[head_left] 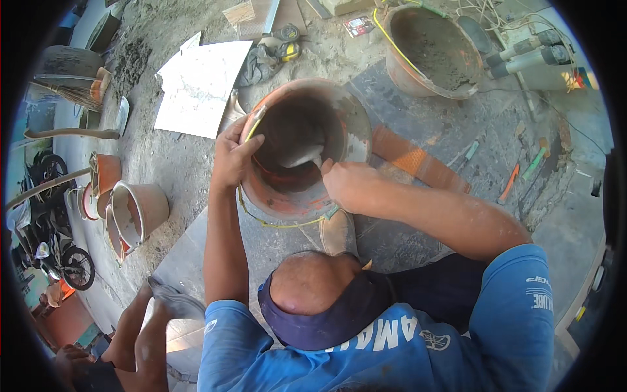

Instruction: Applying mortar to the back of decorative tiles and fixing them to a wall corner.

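Dusty grey tiles [398, 228] spread beneath an orange bucket [349, 117] as, from afar, I grasp its rim with my left hand [236, 153], right hand [344, 184] clenched around a trowel [302, 157] inside.

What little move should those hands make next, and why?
Probably a short scrape of the trowel along the inside of the orange bucket: the right hand holds the handle with the blade inside, the left hand grips the rim, and what looks like grey residue marks the inner wall.
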`<action>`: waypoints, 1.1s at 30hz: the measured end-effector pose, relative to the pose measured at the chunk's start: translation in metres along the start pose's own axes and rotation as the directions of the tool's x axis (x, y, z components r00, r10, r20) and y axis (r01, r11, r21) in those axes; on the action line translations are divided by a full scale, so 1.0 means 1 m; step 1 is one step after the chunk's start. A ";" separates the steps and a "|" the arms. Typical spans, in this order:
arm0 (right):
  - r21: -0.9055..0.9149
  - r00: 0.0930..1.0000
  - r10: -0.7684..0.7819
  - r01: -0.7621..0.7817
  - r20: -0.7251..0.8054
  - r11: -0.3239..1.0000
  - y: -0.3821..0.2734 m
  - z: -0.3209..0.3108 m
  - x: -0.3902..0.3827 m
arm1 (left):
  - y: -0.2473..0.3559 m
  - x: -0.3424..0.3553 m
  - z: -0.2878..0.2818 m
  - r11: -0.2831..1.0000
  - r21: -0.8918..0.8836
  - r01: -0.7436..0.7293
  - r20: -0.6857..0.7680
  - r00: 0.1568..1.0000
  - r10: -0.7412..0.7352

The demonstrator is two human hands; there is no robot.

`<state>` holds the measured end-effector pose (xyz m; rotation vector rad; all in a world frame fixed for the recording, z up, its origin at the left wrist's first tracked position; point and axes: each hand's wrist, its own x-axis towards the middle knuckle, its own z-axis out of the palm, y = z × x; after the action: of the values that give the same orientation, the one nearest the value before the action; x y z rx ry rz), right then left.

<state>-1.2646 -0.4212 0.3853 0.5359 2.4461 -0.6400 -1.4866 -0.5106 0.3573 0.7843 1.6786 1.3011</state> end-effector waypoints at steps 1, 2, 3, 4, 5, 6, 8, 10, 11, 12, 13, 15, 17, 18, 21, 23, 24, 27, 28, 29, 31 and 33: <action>0.042 0.998 0.010 -0.008 -0.055 0.999 0.001 -0.010 0.004 | 0.001 0.003 0.000 1.000 0.001 -0.005 -0.008 1.000 0.005; 0.008 0.993 0.044 -0.044 -0.108 0.999 -0.003 -0.021 0.015 | 0.006 0.006 0.002 1.000 -0.012 -0.011 0.028 1.000 0.012; 0.000 0.993 0.040 -0.040 -0.112 0.999 -0.005 -0.021 0.016 | 0.010 0.007 0.001 1.000 -0.024 -0.019 0.062 0.998 0.021; -0.042 0.993 0.031 -0.036 -0.111 0.998 -0.009 -0.016 0.018 | 0.013 0.008 -0.001 0.999 -0.026 -0.029 0.054 0.998 0.030; -0.080 0.994 0.015 -0.024 -0.108 0.997 -0.018 -0.008 0.022 | 0.017 0.006 -0.009 1.000 -0.004 -0.010 0.068 0.998 0.010; -0.080 0.997 0.003 -0.009 -0.075 0.997 -0.023 0.011 0.023 | 0.020 0.003 -0.017 1.000 0.013 0.009 0.084 0.996 -0.010; -0.042 0.999 0.051 -0.052 -0.019 0.998 -0.032 0.015 0.018 | 0.024 -0.003 -0.033 1.000 -0.012 0.020 0.069 0.997 -0.019; -0.010 0.995 0.009 -0.008 0.094 1.000 -0.036 0.001 -0.001 | 0.029 -0.012 -0.048 0.999 0.015 0.030 0.081 0.996 -0.031; 0.025 0.996 0.020 -0.022 0.082 0.999 -0.034 -0.013 -0.011 | 0.035 -0.015 -0.047 0.998 0.057 0.017 0.101 0.995 -0.023; -0.031 0.995 -0.004 0.007 0.099 0.999 -0.040 -0.031 -0.020 | 0.046 -0.020 -0.043 0.997 0.072 0.013 0.119 0.993 -0.022; -0.056 0.997 -0.039 0.043 0.070 0.998 -0.050 -0.046 -0.012 | 0.063 -0.023 -0.044 0.995 0.099 0.009 0.128 0.992 -0.021; -0.130 0.978 -0.041 0.014 -0.205 0.991 -0.071 -0.059 -0.007 | 0.077 -0.030 -0.046 0.997 0.065 -0.045 0.156 0.987 0.034; -0.197 0.966 -0.101 0.053 -0.240 0.979 -0.085 -0.043 0.003 | 0.072 -0.034 -0.057 0.996 0.030 -0.086 0.123 0.989 0.082; -0.203 0.984 -0.063 0.029 -0.165 0.979 -0.093 -0.029 0.001 | 0.071 -0.037 -0.067 0.998 0.042 -0.055 0.154 0.987 0.048; -0.240 0.998 -0.041 0.052 0.051 0.969 -0.104 0.016 -0.016 | 0.076 -0.057 -0.086 0.995 -0.039 -0.088 0.198 0.976 0.094; -0.191 0.978 -0.033 0.073 0.207 0.979 -0.131 -0.009 -0.025 | 0.074 -0.086 -0.106 0.993 0.031 -0.112 0.124 0.986 0.107; -0.176 0.984 0.012 0.019 0.175 0.984 -0.139 -0.022 -0.040 | 0.077 -0.094 -0.107 0.986 0.041 -0.164 0.095 0.983 0.160; -0.126 0.994 0.078 -0.087 -0.074 0.988 -0.168 -0.029 -0.060 | 0.063 -0.128 -0.117 0.953 0.177 -0.247 0.134 0.965 0.225; -0.107 0.992 0.058 -0.070 -0.116 0.992 -0.171 -0.034 -0.056 | 0.064 -0.135 -0.117 0.958 0.154 -0.241 0.131 0.966 0.222; -0.072 0.986 0.061 -0.073 -0.152 0.995 -0.179 -0.031 -0.057 | 0.062 -0.144 -0.117 0.956 0.149 -0.253 0.115 0.965 0.237; -0.074 0.987 0.122 -0.130 -0.105 0.989 -0.191 -0.003 -0.060 | 0.075 -0.162 -0.116 0.960 0.139 -0.243 0.050 0.970 0.239; -0.171 0.994 0.093 -0.081 0.062 0.982 -0.208 0.033 -0.085 | 0.069 -0.183 -0.127 0.958 0.090 -0.273 0.037 0.962 0.270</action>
<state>-1.2883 -0.6264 0.4795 0.5400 2.3693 -0.4051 -1.5212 -0.7060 0.4807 1.1143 1.6652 1.3979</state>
